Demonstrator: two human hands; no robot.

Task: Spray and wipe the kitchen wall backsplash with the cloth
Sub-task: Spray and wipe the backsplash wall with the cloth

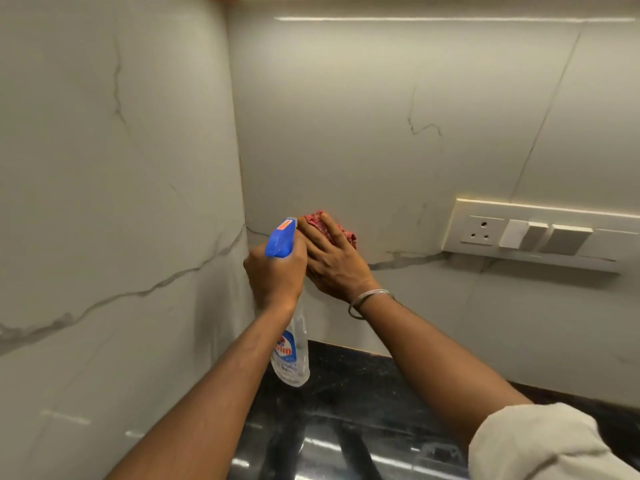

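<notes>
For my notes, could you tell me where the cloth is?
Head view, centre: the cloth lies under the right hand against the backsplash, beside the spray bottle.

Most of the good stuff is tucked under the hands here

The cloth [316,216] is nearly all covered by the right hand [332,258], with just a red bunch poking out past the fingertips. The left hand [275,275] wraps the spray bottle [294,358], so its neck and trigger are hidden. The forearm covers part of the label, and the fine print is unreadable. The switch panel [540,233] runs off the right edge, the sleeve [540,445] off the bottom corner and the countertop [346,410] off the bottom.
</notes>
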